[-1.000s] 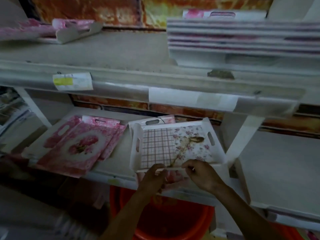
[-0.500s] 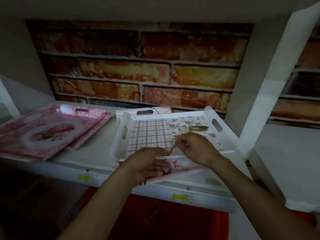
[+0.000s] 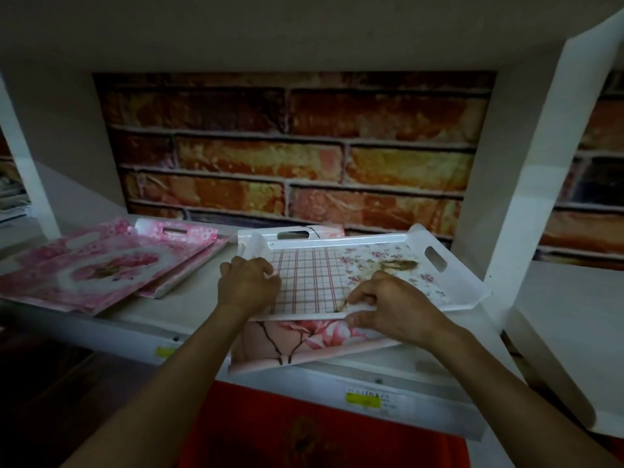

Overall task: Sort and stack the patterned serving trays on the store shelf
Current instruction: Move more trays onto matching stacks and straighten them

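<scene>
A white tray with a pink check and small-flower pattern lies tilted on the shelf, on top of a pink magnolia tray that sticks out over the front edge. My left hand grips the checked tray's left rim. On its near rim my right hand pinches the edge, thumb below and fingers on top. Behind it stands another white tray, only its handle end showing. At the left, two pink rose trays lie stacked.
The white shelf board has a front lip with a yellow price label. A white upright closes the bay on the right. A brick-pattern wall is behind, and a red tub sits below.
My view has moved closer and lower into the bay. My left hand went from the near rim up to the tray's left rim. The magnolia tray underneath shows more.
</scene>
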